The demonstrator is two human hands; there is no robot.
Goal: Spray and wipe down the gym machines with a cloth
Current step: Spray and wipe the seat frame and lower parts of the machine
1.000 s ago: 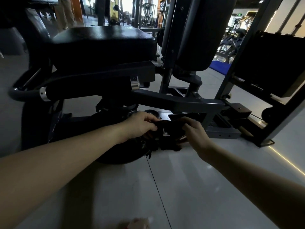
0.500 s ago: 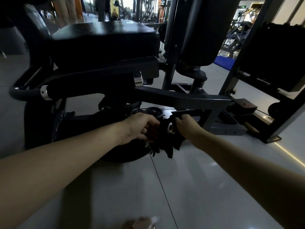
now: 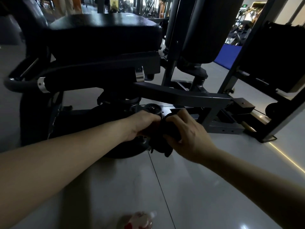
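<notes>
**Limp black fabric cloth** (image 3: 162,142), held bunched between both hands, low down and just in front of the grey steel frame beam (image 3: 181,95) of the black gym machine (image 3: 198,30). The left hand (image 3: 143,124) and right hand (image 3: 188,134) each curl their fingers round it. It is judged light, soft and compliant, and is best gathered into a pad in the palm with loose tails tucked in. The beam, the black padded seat (image 3: 105,35) and the chrome-collared black handle (image 3: 90,78) overhang and crowd access. A blurred spray bottle with a red part (image 3: 140,220) sits at the near edge of the grey tiled floor (image 3: 115,187).
</notes>
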